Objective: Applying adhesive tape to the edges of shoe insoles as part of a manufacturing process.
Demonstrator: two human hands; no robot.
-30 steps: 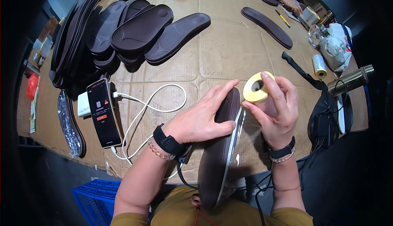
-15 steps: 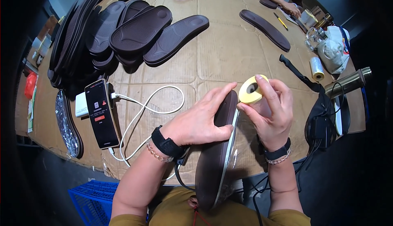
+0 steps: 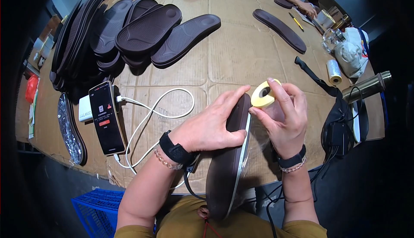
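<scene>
My left hand (image 3: pixel 207 128) grips a dark brown shoe sole (image 3: pixel 222 182) that stands on its long edge, its lower end over my lap. The thumb presses the right-hand face, where a pale rim and shiny clear film show, and the fingers go round the upper end. Close beside that end, my right hand (image 3: pixel 288 119) pinches a yellow-edged roll of clear tape (image 3: pixel 261 103) between thumb and fingers. Whether a strip of tape runs from the roll to the sole, I cannot make out.
Brown soles (image 3: pixel 148 29) are heaped at the far left. A film-covered sole (image 3: pixel 71 130) lies left of a phone (image 3: pixel 106 119) with a white cable (image 3: pixel 181 90). To the right are another tape roll (image 3: pixel 334 72), a metal flask (image 3: pixel 366 87) and a black pouch (image 3: pixel 338 130). Co-workers sit opposite.
The tape roll has tilted slightly in my right hand. Both hands and the sole have otherwise barely moved.
</scene>
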